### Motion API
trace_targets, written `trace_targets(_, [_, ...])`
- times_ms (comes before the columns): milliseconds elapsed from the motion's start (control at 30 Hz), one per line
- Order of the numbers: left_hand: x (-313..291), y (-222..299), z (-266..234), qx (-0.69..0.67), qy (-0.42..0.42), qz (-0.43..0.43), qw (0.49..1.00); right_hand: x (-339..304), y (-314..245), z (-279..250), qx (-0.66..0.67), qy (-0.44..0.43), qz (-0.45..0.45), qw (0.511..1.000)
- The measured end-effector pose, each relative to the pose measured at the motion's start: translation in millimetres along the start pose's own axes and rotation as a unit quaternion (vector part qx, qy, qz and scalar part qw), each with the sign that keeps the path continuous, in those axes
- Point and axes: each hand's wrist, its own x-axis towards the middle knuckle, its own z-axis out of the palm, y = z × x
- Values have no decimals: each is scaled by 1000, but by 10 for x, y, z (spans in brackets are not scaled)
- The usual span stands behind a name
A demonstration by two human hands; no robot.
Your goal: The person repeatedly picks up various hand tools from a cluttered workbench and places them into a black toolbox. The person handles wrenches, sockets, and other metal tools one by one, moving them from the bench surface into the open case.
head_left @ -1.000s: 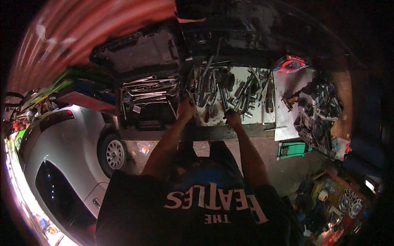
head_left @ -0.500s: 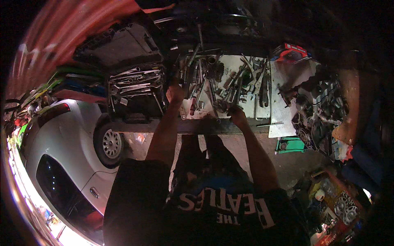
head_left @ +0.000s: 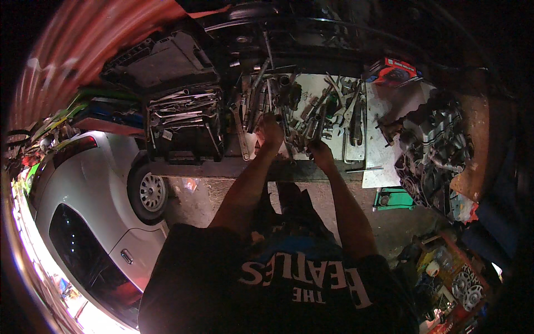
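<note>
My left hand (head_left: 269,134) is over a pile of hand tools on the bench, in the left part of the pile. Its fingers reach down among dark long-handled tools, too dim to show whether they grip one. At the pile's near edge, my right hand (head_left: 320,151) is closed, fingers bent around something dark I cannot make out. Left of my left hand lies a combination wrench (head_left: 239,131). Pliers and wrenches (head_left: 350,114) lie to the right of my right hand, with several sockets (head_left: 328,129) nearby. A white sheet (head_left: 311,83) shows beneath the tools.
An open black tool case (head_left: 183,161) with several wrenches stands left on the bench. At the right are an engine part (head_left: 434,145) and a red-and-black box (head_left: 396,72). A silver car (head_left: 105,189) stands at the left, and a green jack (head_left: 394,197) is on the floor.
My left hand has moved right from beside the tool case, uncovering the combination wrench and reaching into the tools. My right hand has stayed nearly in place.
</note>
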Motion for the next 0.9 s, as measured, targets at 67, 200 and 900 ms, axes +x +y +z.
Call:
trace_targets(67, [-38, -104, 93, 3, 33, 16, 999, -15, -84, 6, 28, 1, 14, 1000])
trace_targets(200, [-57, -137, 52, 30, 25, 74, 996, 3, 187, 1, 39, 0, 16, 999])
trace_targets(900, [304, 233, -46, 9, 0, 8, 1000, -142, 329, -68, -16, 35, 23, 999])
